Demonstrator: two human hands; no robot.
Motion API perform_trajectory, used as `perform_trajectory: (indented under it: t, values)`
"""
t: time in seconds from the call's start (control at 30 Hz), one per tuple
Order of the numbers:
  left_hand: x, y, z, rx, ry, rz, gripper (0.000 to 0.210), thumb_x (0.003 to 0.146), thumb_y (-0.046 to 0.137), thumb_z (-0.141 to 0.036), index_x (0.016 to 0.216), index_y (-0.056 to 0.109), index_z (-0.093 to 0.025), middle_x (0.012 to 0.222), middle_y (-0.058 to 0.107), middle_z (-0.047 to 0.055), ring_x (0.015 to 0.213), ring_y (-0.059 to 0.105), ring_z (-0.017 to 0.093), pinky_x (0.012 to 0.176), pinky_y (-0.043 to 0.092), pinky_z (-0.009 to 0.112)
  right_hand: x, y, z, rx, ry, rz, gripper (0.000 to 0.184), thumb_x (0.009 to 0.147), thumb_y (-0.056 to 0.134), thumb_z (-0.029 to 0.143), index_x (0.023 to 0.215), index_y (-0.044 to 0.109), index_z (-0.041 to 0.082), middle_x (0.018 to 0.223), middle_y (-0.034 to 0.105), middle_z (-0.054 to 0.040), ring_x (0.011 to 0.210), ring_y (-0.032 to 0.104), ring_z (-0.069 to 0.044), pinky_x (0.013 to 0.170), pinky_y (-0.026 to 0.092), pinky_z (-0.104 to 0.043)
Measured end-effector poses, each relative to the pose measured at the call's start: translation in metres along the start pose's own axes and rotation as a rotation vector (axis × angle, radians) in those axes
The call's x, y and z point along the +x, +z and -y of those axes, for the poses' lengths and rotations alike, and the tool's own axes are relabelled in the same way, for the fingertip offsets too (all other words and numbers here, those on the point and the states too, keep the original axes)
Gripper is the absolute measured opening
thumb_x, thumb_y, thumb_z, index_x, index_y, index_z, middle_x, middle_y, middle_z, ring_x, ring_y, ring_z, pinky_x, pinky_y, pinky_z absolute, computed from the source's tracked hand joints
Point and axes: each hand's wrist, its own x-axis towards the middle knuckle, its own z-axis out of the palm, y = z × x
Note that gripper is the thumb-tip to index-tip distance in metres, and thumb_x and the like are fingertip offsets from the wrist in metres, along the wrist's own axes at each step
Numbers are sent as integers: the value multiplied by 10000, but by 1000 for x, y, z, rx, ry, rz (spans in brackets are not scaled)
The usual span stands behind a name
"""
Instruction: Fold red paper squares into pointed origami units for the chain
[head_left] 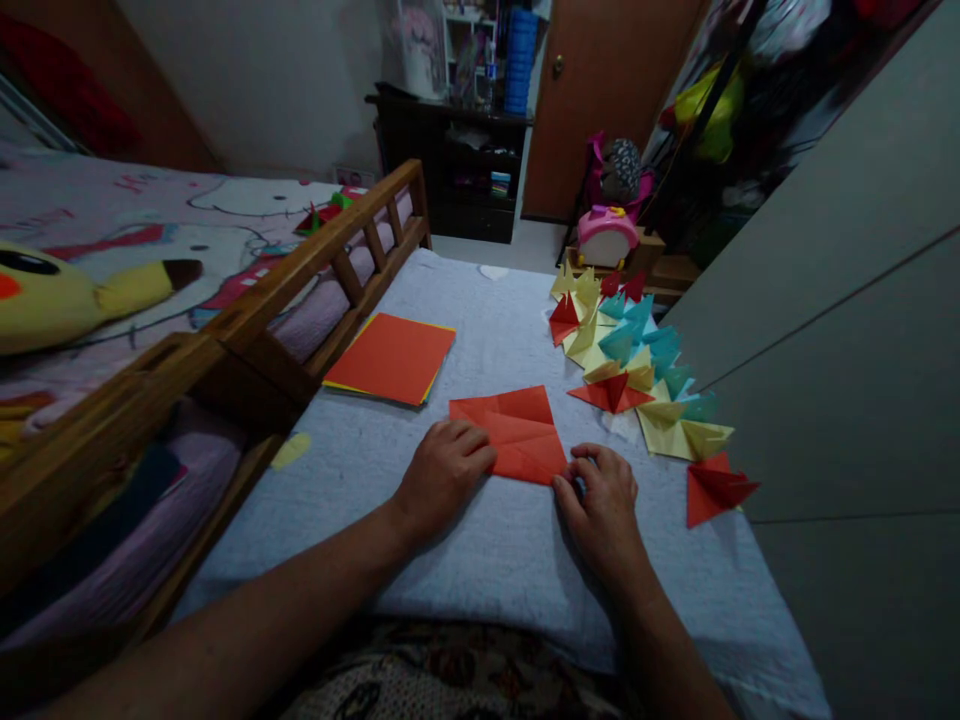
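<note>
The two hands are apart, one at either side of a red paper sheet (pixel 529 430) that lies on a pale blue cloth (pixel 487 570) straight in front of the person. The left hand (pixel 444 465) is curled over the sheet's near left part, fingers resting on it; the right hand (pixel 604 495) has its thumb and forefinger at the near right corner (whether they truly pinch the paper or only touch it, one cannot tell). Crease lines cross the sheet, so the step in hand looks like folding or pressing a crease, with the left hand steadying. The next move seems to call for a firm left hand and a right thumb that keeps corner and edge lined up, since a small slip would skew the crease.

Just beyond the sheet, to the left, lies a stack of square paper (pixel 394 355), red on top with yellow showing beneath. To the right, folded paper pieces (pixel 630 335) in red, yellow and teal stand in a crowded row, a red folded piece (pixel 712 490) at its near end. Farther out on the left run a wooden rail (pixel 315 253) and, past it, a yellow plush toy (pixel 67 300).
</note>
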Motion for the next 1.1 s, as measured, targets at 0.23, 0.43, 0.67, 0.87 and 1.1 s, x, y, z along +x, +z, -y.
perform_trajectory:
  t: [0.23,0.43,0.67,0.87,1.1]
  values:
    - [-11,-7,-5,100,136,115,196,951,516,-114,1084,661,-121,1055,708,117,882,640,241,740,553,378,0,1,-2,4,-5,-5,68,860,621,220,794,616,210,1124,612,-109,1094,510,-310,949,404,-499]
    - [-25,-11,-10,122,181,139,388,963,589,-340,1316,569,-180,1312,614,177,1138,606,316,887,550,446,1,1,-2,5,-8,-5,66,863,617,223,800,614,206,1129,612,-111,1096,507,-310,953,403,-499]
    - [-25,-13,-12,152,183,258,527,944,613,-458,1404,513,-219,1453,551,81,1221,544,336,936,516,449,1,1,-1,11,0,-2,65,861,615,221,797,610,211,1125,613,-106,1092,506,-305,945,402,-482]
    - [-26,-12,-13,155,173,277,533,942,615,-468,1406,515,-225,1471,540,57,1243,516,338,958,490,446,1,0,-1,40,8,-2,66,860,604,225,794,606,217,1117,615,-97,1089,515,-292,960,392,-477]
    - [-28,-7,-8,119,179,234,485,970,564,-478,1386,531,-231,1470,535,83,1274,510,310,1055,421,473,1,-2,1,45,32,22,80,865,608,252,793,604,218,1139,606,-99,1105,505,-298,977,382,-489]
